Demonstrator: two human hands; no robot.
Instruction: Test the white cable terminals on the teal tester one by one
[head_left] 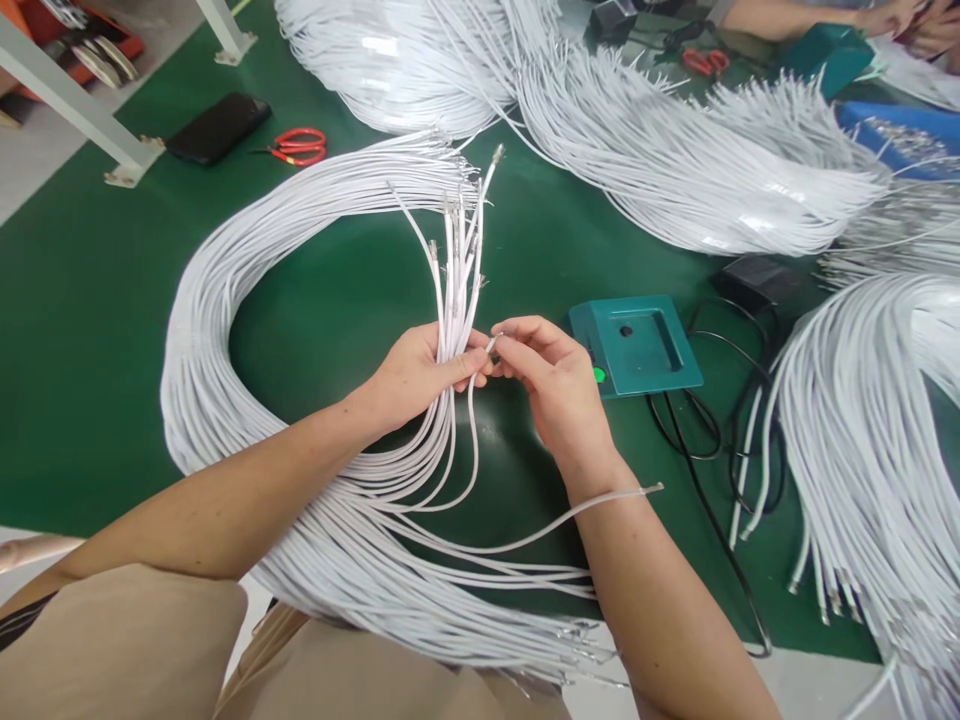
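Note:
My left hand (427,375) is closed around a small bunch of white wires (455,290), whose metal-tipped ends point up and away from me. Close beside it, my right hand (551,375) pinches the metal-tipped end of one white wire (491,345) between thumb and fingers. That end lies right by the left thumb, and the fingers partly hide it. These wires belong to a large curved bundle of white wires (199,330) lying around my left forearm. Another loose wire (525,545) crosses over my right forearm.
A teal device (637,345) with a green light and black cables (682,450) sits to the right. More white wire bundles (675,150) lie behind and at right. Red-handled scissors (300,147) and a black phone-like object (217,128) lie at back left. Another person's hands (915,25) show at top right.

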